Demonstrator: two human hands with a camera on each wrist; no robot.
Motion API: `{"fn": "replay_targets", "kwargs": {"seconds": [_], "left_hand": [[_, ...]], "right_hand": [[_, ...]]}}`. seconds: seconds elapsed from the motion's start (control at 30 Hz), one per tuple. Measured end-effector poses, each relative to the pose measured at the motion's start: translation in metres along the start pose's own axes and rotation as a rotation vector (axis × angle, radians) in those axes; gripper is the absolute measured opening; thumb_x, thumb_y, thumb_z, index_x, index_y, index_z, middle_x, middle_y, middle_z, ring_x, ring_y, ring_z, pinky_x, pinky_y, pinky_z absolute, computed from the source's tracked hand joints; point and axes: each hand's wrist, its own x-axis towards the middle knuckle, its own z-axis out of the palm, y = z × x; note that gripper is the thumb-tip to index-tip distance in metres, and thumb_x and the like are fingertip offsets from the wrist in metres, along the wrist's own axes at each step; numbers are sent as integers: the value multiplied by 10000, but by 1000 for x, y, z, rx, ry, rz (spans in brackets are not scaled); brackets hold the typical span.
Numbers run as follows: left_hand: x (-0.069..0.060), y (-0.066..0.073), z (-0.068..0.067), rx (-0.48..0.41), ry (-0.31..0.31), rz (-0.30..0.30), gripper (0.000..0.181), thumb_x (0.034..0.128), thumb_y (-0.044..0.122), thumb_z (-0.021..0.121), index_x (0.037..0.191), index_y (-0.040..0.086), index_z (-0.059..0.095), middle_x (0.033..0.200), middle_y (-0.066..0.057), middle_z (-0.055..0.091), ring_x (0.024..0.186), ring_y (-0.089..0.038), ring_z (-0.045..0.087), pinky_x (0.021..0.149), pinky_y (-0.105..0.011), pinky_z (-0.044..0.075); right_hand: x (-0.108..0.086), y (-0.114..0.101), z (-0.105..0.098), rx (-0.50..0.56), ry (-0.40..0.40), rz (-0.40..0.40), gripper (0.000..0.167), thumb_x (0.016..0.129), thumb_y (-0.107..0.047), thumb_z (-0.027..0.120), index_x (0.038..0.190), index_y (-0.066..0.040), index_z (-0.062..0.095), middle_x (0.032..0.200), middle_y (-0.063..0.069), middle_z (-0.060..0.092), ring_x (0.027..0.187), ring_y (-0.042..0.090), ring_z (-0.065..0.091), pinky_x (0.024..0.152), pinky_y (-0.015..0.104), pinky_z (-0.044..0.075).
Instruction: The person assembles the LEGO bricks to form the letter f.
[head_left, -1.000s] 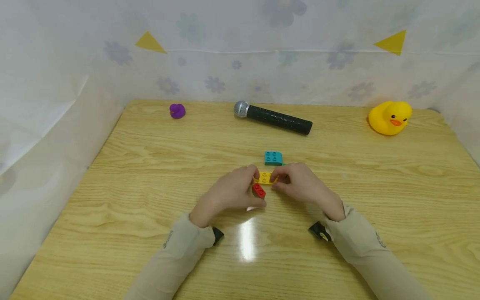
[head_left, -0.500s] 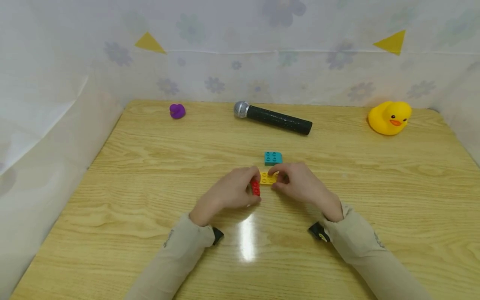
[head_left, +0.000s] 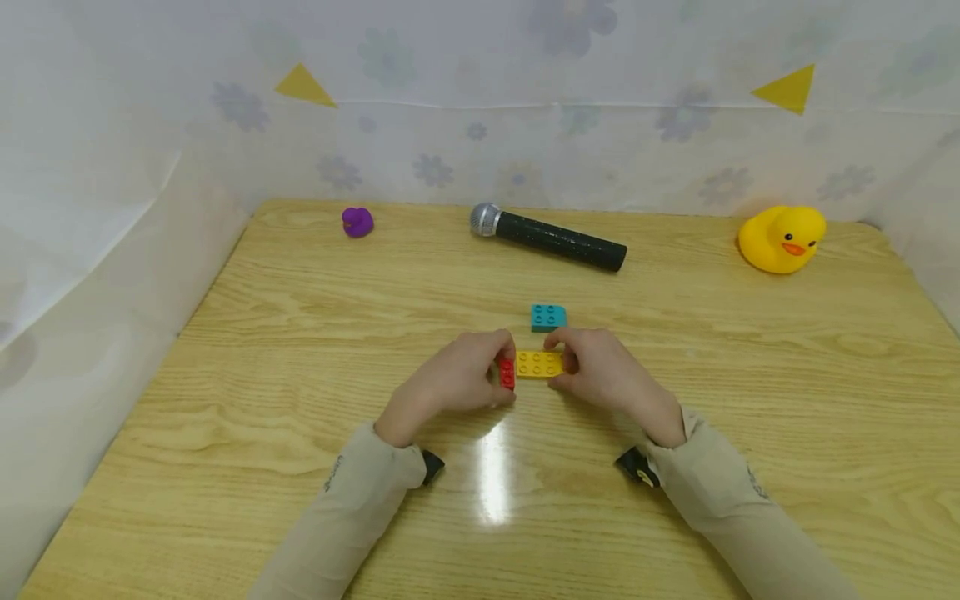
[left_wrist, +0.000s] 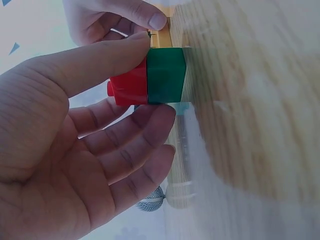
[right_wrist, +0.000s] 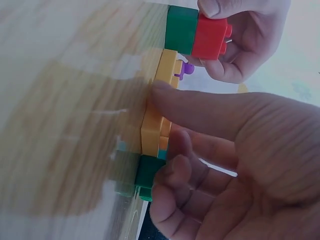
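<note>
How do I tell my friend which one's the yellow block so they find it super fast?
Look near the middle of the wood-grain table, between the left hand and the right hand. The yellow block is there, pinched by the right hand. Unlike the red block beside it, it is long, with two rows of studs.

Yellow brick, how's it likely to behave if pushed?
The yellow brick would likely slide, not tip, lying low and flat. Its flat sides make rolling unlikely. The right hand pinches it without visible bending, so it's probably stiff.
</note>
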Motion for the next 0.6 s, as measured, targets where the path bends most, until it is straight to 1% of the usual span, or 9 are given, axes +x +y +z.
{"fn": "replay_targets", "kwargs": {"seconds": [0.17, 0.3, 0.4, 0.47, 0.53, 0.6], "left_hand": [[0, 1, -1, 12, -15, -9, 325, 809, 185, 785, 1003, 113, 534, 833, -34, 604, 661, -139, 481, 590, -243, 397], [0, 1, 0, 21, -17, -14, 330, 807, 194, 788, 1005, 114, 536, 824, -22, 596, 665, -142, 482, 596, -244, 395], [1, 0, 0, 23, -21, -15, 329, 809, 196, 786, 1005, 113, 535, 816, -13, 586, 666, -142, 482, 597, -245, 393], [1, 0, 0, 28, -23, -17, 330, 808, 201, 787, 1004, 115, 535, 811, -12, 582, 665, -140, 480, 597, -245, 391], [1, -1, 0, 31, -22, -18, 330, 807, 203, 787, 1003, 115, 537, 805, -13, 580, 659, -139, 478, 593, -246, 388], [1, -2, 0, 32, -20, -17, 330, 805, 208, 790, 997, 118, 537, 807, -16, 582, 658, -137, 476, 594, -246, 386]], "right_hand": [[1, 1, 0, -13, -16, 15, 333, 788, -80, 773, 1084, 7, 646, 661, 15, 503, 584, 148, 427, 565, 282, 365], [0, 1, 0, -12, -3, 10, 329, 781, -100, 781, 1069, 5, 659, 686, 35, 507, 610, 164, 434, 575, 294, 363], [0, 1, -1, -14, 27, 4, 331, 775, -140, 787, 1054, -3, 673, 777, 64, 550, 688, 192, 481, 624, 324, 405], [-1, 2, -2, -10, 52, 4, 339, 774, -161, 787, 1055, -7, 678, 866, 94, 585, 760, 220, 514, 679, 357, 439], [-2, 3, -3, 8, 82, 9, 344, 776, -172, 785, 1059, -7, 678, 953, 120, 612, 816, 244, 535, 724, 391, 463], [-2, 3, -6, 37, 106, 23, 336, 788, -170, 775, 1064, -7, 671, 991, 140, 633, 842, 263, 556, 744, 414, 478]]}}
